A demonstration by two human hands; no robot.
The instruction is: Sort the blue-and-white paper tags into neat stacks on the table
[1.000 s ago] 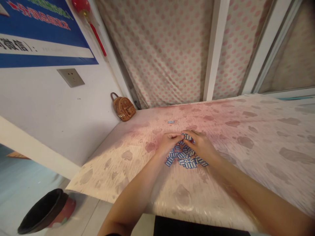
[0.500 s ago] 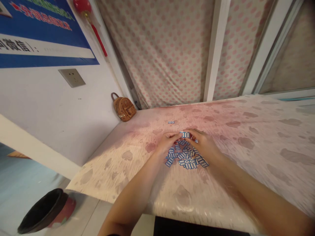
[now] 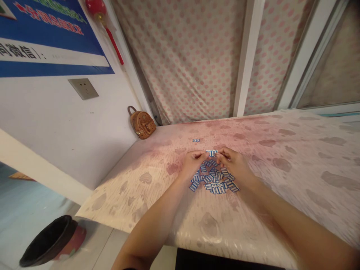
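"Two hands are over the tabletop [image 3: 281, 144]. What do they hold?"

"One small card [image 3: 212, 153], white with blue stripes. The left hand [image 3: 194, 162] has its end, with the thumb against the edge, and the right hand [image 3: 233, 162] has the opposite end between its fingers."

"So neither grip is loose?"

"No, each grip is pinched on that same card. It sits between the fingertips, just above the far side of a heap."

"A heap of what?"

"More cards of the same kind. The pile of cards [image 3: 218, 188] is spread between the wrists, on the person's side of the held card. Many overlap and lie at different angles, too jumbled to count."

"And are all the others in it?"

"Not quite. A lone card [image 3: 196, 140] lies flat beyond the left hand, apart from the heap."

"What else is around?"

"A brown bag [image 3: 143, 125], shaped like a little backpack, stands at the far left corner of the tabletop, next to the wall. Behind the far edge hangs a curtain [image 3: 194, 56] with pink dots."

"Anything on the wall itself?"

"A socket [image 3: 83, 89], below a blue sign [image 3: 56, 69], and a red lantern [image 3: 95, 9] hanging near the corner."

"And down on the floor?"

"A dark-rimmed bucket [image 3: 71, 240], left of the tabletop."
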